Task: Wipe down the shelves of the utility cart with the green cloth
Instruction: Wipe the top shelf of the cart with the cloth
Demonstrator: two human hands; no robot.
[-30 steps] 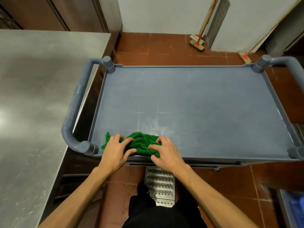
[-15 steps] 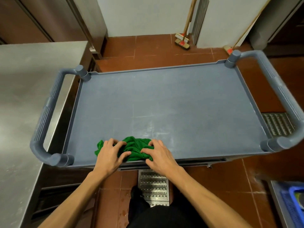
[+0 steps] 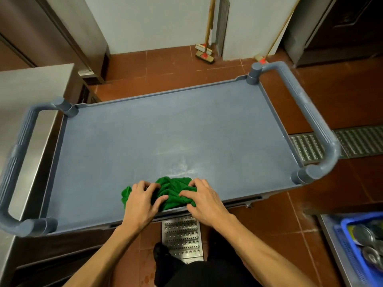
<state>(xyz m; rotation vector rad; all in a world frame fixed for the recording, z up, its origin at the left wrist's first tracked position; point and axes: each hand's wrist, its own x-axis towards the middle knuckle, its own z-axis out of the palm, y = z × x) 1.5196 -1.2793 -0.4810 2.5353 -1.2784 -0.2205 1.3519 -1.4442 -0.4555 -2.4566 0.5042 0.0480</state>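
Both hands, left hand (image 3: 139,205) and right hand (image 3: 204,200), press curled fingers into the bunched green cloth (image 3: 173,191); beyond the fingertips, the grey plastic cart's top shelf (image 3: 165,131) shows chalky smears, largely unwiped I judge.

Both hands, left hand (image 3: 141,201) and right hand (image 3: 204,198), pressed a bunched green cloth (image 3: 173,190) against the near edge of a grey utility cart (image 3: 170,131) top shelf.

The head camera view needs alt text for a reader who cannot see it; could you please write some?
Both bare hands, left hand and right hand, press a bunched green cloth onto the near edge of a grey utility cart's top shelf. A steel counter stands left; brooms lean against the far wall.
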